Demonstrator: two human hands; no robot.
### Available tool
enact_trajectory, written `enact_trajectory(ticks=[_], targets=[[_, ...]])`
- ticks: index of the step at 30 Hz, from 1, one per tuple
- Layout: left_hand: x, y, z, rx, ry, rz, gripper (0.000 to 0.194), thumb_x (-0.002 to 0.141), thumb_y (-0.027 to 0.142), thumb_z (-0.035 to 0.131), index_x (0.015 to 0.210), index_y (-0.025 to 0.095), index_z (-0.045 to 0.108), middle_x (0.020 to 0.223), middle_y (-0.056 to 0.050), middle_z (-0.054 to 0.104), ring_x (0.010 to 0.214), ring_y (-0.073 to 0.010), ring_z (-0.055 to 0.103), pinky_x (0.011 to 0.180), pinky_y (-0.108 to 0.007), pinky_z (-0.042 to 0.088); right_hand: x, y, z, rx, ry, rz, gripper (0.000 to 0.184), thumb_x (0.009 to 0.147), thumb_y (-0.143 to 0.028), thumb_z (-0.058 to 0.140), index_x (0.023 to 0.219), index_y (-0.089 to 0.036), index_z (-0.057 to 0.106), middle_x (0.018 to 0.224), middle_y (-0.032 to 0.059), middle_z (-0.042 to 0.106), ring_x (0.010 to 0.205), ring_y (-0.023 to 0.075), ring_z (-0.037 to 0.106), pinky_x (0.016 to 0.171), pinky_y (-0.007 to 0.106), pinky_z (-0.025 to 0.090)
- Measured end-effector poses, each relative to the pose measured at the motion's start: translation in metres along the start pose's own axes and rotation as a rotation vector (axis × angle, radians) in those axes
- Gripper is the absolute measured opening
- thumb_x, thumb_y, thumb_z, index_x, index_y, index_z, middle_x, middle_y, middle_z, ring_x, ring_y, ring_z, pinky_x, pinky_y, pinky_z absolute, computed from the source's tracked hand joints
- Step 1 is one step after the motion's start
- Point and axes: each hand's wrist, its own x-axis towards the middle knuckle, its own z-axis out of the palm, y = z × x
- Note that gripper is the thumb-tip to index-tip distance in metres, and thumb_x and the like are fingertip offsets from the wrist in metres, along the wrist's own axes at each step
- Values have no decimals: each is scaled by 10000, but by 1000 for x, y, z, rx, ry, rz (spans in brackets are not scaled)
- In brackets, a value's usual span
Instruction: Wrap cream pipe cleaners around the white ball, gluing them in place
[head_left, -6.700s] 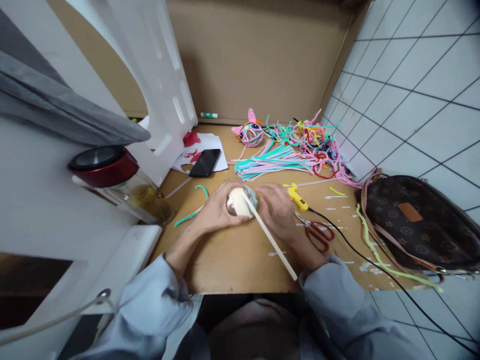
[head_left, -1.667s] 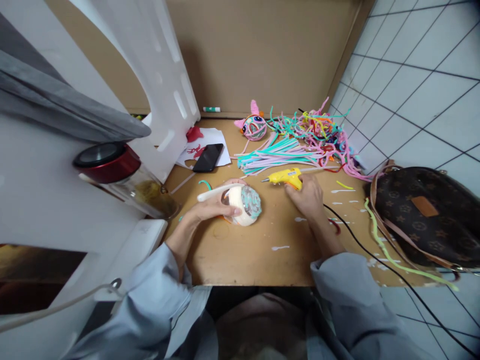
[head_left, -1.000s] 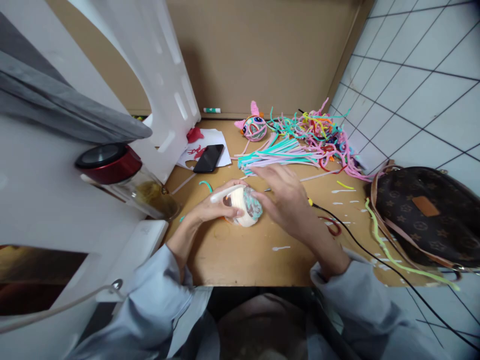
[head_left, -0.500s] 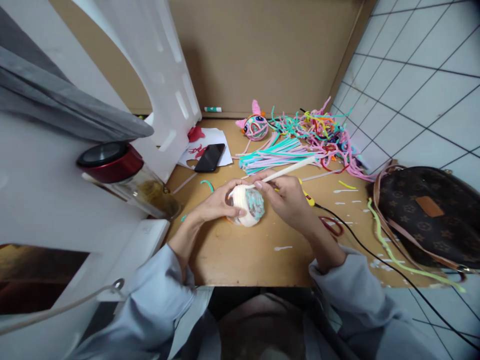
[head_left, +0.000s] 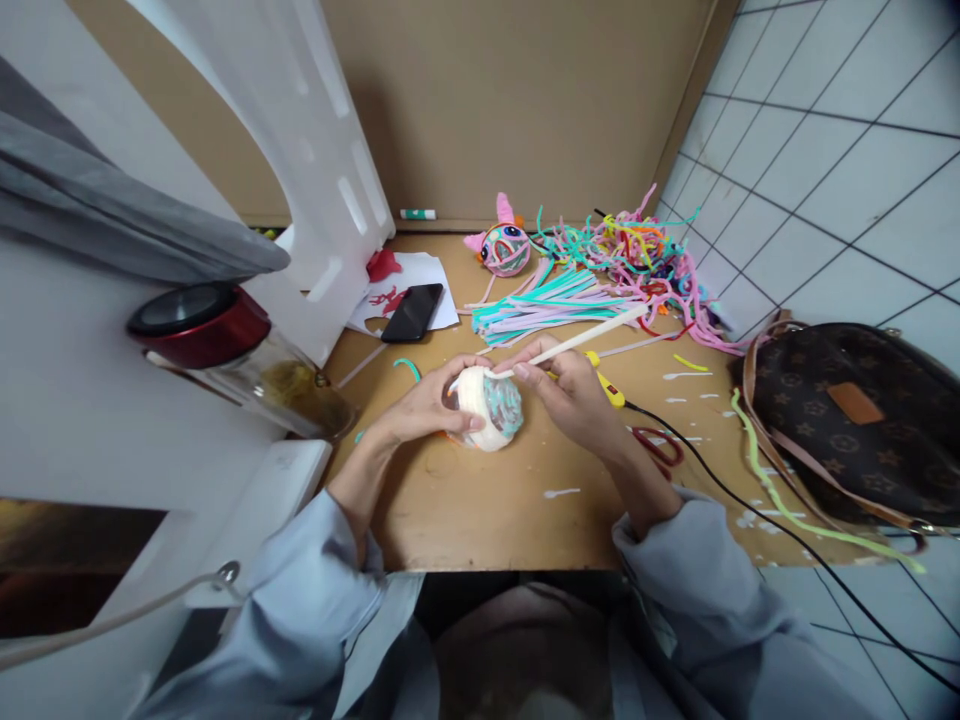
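My left hand [head_left: 424,403] is wrapped around a clear round ball [head_left: 508,403], its thumb on the near side. A wide cream band circles the ball, and teal strands show through its right side. At the ball's top, my right hand [head_left: 576,392] pinches a cream pipe cleaner [head_left: 596,332] between thumb and fingers. One end of the pipe cleaner lies against the band; the free length slants up to the right. Partly behind my right hand lies a yellow-handled tool [head_left: 611,390] with a black cord. Red-handled scissors [head_left: 660,450] rest by my right forearm.
Bundled teal and lilac pipe cleaners [head_left: 540,312], a tangled colourful heap [head_left: 637,245] and a pink owl-like ball figure [head_left: 506,250] stand at the back. A phone [head_left: 412,313] lies on paper. A glass bottle [head_left: 277,385] leans left; a brown bag [head_left: 847,410] sits right.
The whole view has shifted slightly, so things sit a little further left. Both hands keep their grip on the ball and the pipe cleaner, with hardly any other movement.
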Motion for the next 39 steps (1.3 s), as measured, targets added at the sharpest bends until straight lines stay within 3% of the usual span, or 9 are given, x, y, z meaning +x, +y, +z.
enact_trajectory(ticks=[15,22,39], targets=[[2,-3,1,-4,8,50,753,553,372,827,1222,174,541,1149,-60,596,895,-177,559,781,-266,484,0,-3,6,33,10,-52,206,932,-311,553,868,-191,708,839,19,704,806,160,652,767,275,473],[0,4,1,34,10,30,736,560,377,817,1214,180,543,1114,-51,601,892,-182,563,800,-285,490,-2,-2,6,1,0,-12,233,932,-358,560,886,-195,719,869,29,716,830,169,647,765,283,468],[-1,6,1,41,9,13,744,559,387,828,1211,171,540,1118,-57,614,917,-200,579,772,-282,533,-3,-4,7,-42,-61,-2,185,929,-284,547,908,-190,705,922,36,732,818,165,650,765,286,460]])
